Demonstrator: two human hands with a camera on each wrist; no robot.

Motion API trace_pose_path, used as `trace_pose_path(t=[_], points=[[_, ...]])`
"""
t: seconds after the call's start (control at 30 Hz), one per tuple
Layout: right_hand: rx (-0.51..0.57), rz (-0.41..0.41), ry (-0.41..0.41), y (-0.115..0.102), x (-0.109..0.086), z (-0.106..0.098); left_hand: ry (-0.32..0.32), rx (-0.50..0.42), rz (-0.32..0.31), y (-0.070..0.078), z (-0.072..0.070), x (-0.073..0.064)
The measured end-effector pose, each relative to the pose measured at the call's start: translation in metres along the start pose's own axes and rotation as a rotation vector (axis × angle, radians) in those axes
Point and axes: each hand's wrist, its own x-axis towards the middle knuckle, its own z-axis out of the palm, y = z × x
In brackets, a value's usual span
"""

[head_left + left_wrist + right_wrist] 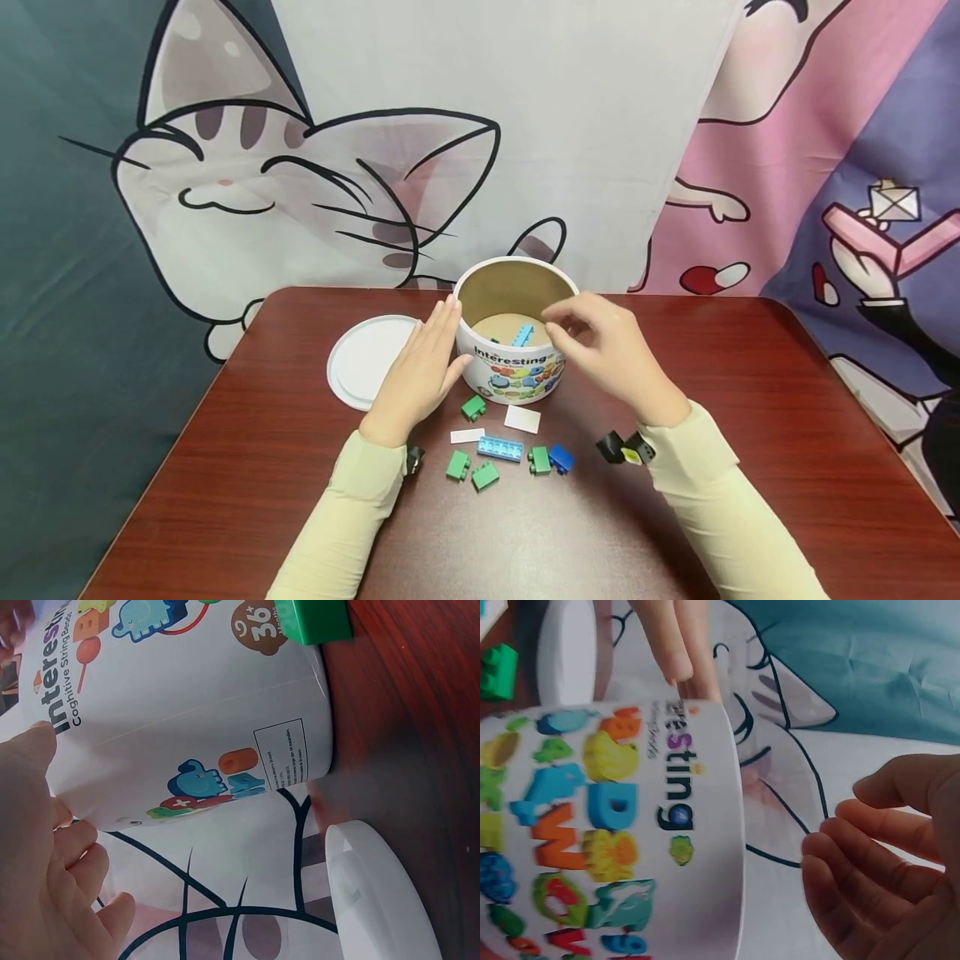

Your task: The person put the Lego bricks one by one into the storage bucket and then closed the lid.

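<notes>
A white round tub (517, 375) printed with coloured shapes stands uncovered on the table. Against its left side rests my left hand (420, 367), fingers straight, thumb near the front. My right hand (607, 354) hovers by the tub's right rim, fingers loosely bent; in the right wrist view nothing shows between thumb and fingertips. Inside the tub lies a light blue brick (523, 335), with a bit of green beside it. In front are a longer light blue brick (500, 449), several green bricks (485, 476), a dark blue brick (560, 458) and two white flat pieces (522, 419).
The tub's round white lid (366, 362) lies flat to its left, partly behind my left hand. A brown wooden table (262, 500) carries everything, and a printed cloth (585, 125) with a cartoon cat hangs behind its far edge.
</notes>
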Motion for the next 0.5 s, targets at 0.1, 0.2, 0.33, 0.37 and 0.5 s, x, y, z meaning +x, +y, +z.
trace_pose_path(t=[0.1, 0.2, 0.33, 0.37, 0.5], points=[[0.013, -0.007, -0.059, -0.002, -0.016, -0.002, -0.002, 0.000, 0.002, 0.000, 0.000, 0.001], [0.022, -0.005, -0.120, -0.001, -0.030, -0.002, -0.009, -0.001, -0.001, 0.001, 0.000, 0.001], [0.035, 0.030, -0.217, 0.004, -0.045, 0.002, -0.016, -0.006, -0.008, 0.001, -0.001, 0.000], [0.038, 0.040, -0.247, 0.005, -0.049, 0.003, -0.017, -0.007, -0.009, 0.001, -0.001, 0.000], [0.045, 0.068, -0.385, 0.014, -0.060, 0.006, -0.019, -0.008, -0.010, 0.001, 0.000, 0.000]])
